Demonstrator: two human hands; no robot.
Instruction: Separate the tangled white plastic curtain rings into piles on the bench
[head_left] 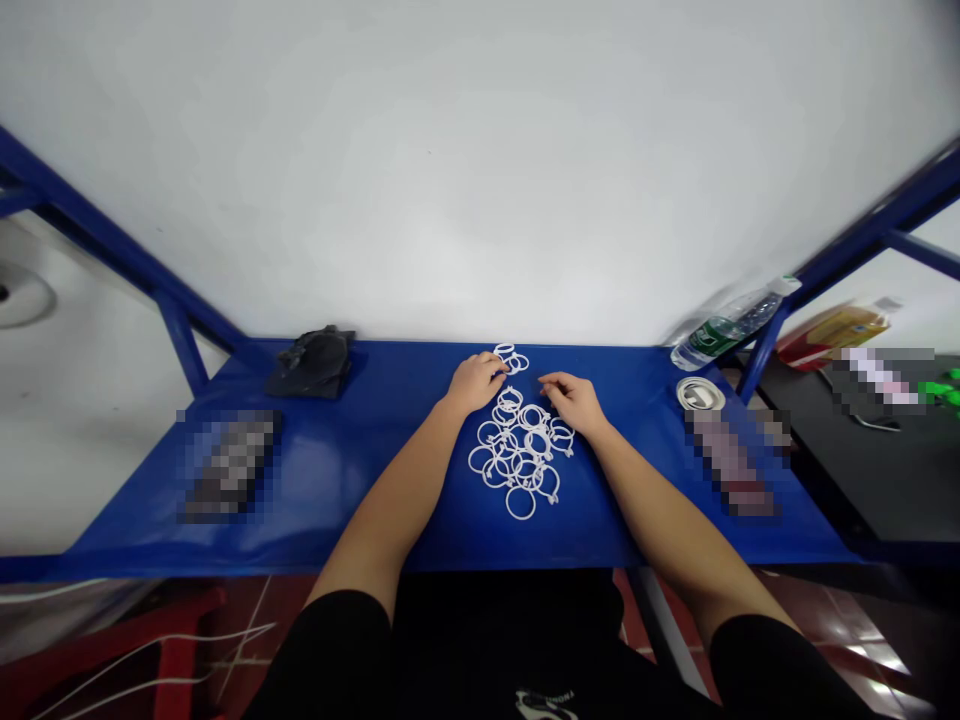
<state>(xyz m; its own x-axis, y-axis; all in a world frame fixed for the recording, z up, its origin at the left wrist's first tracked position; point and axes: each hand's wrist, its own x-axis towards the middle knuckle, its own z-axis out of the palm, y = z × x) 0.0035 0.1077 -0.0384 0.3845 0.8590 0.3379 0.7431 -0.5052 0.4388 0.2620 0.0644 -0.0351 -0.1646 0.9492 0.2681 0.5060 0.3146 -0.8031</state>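
White plastic curtain rings, several of them with small eyelets, lie in an overlapping heap on the blue table covering. Beyond this heap sits a smaller group of white rings. My left hand is at the left side of the small group, with bent fingers and the fingertips at the edge of a ring; whether they grip it is too small to see. Over the right upper side of the heap, my right hand has its fingers curled and thumb and forefinger close together. Anything between them cannot be made out.
A black plastic bag lies at the back left, with a blurred dark object nearer. On the right are a tilted water bottle, a white tape roll and a blurred item. Blue frame bars flank the table.
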